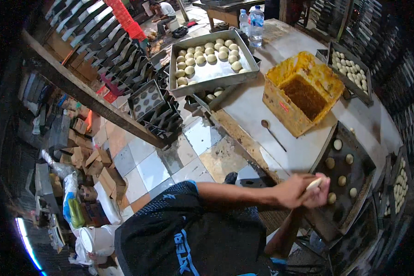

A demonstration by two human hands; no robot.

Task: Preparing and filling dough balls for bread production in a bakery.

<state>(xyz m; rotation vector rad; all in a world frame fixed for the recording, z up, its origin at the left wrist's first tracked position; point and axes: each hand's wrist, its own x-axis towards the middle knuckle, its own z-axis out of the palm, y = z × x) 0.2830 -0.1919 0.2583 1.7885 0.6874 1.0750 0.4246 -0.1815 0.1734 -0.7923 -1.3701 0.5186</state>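
Note:
My left hand (290, 190) and my right hand (319, 194) meet over a dark baking tray (324, 215), both closed round a pale dough piece (314, 184). Several small dough balls (342, 181) sit spaced out in that tray. Behind it stand a stained yellow plastic box (284, 108) with brown residue inside and a long-handled spoon (273, 137) lying beside it on the pale table (256, 120).
A metal tray of dough balls (195, 86) sits at the back beside water bottles (256, 32). More loaded trays (353, 73) line the right. A wooden post (92, 100), cardboard boxes (106, 181) and a white bucket (96, 241) are leftward. A person (164, 18) sits in the background.

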